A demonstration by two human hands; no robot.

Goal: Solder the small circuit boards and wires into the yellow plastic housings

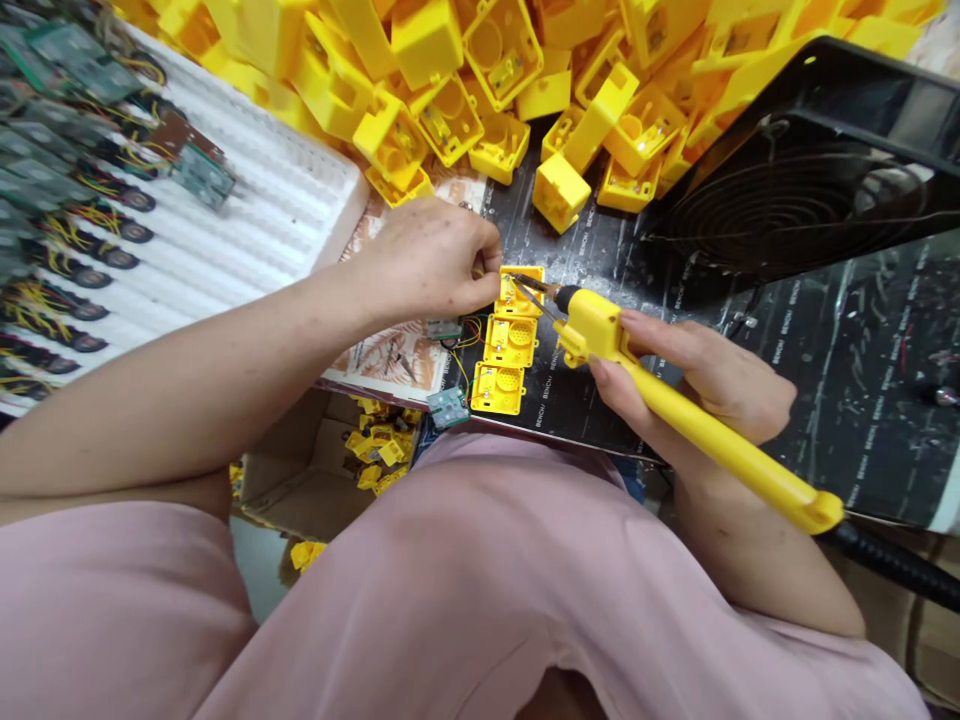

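My right hand (697, 385) is closed around a yellow soldering iron (675, 410) with a black cable. Its tip reaches into the farthest of three small yellow plastic housings (510, 341) lined up on the black mat. My left hand (442, 255) is closed in a pinch at the left edge of that farthest housing; what its fingers hold is hidden. Thin wires run from the nearer housings to green circuit boards (448, 408) just left of them. Round speaker grilles and small metal contacts show inside the housings.
Many yellow housings (427, 45) are heaped at the back. A white foam tray (277, 170) with rows of wired circuit boards stands left. At right is a black fan (795, 180). Below the table edge, a cardboard box (300, 470) holds more yellow parts.
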